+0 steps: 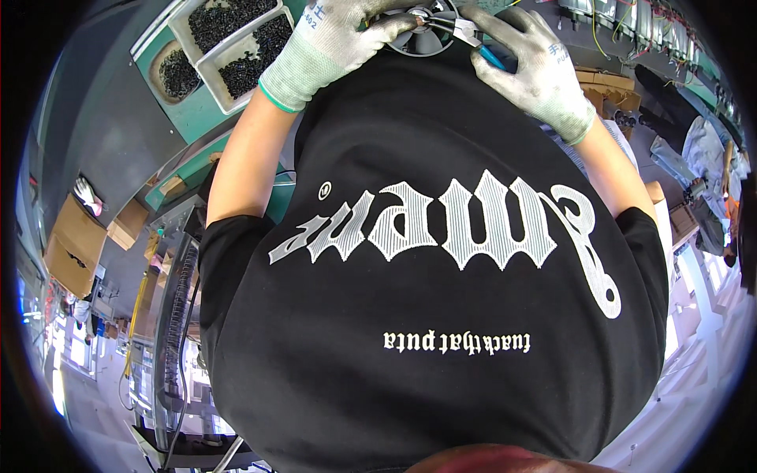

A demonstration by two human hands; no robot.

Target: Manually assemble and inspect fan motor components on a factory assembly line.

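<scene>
Both of my hands wear whitish knit gloves with pale green cuffs and are raised at the top edge of the head view. My left hand (339,39) grips the left side of a round, dark grey fan-like part (430,46) with spokes, its thumb reaching toward the hub. Closed around a pair of pliers (465,31) with a blue handle is my right hand (536,67). The pliers' jaws point left and meet the hub of the round part. The frame's upper edge cuts off part of the round part and some fingers.
White trays (206,63) full of small black parts stand on a green surface (154,39) at the upper left, beside a round bowl (175,72) of similar parts. Metal units with wires (654,24) line the upper right. Cardboard boxes (75,244) lie at the far left.
</scene>
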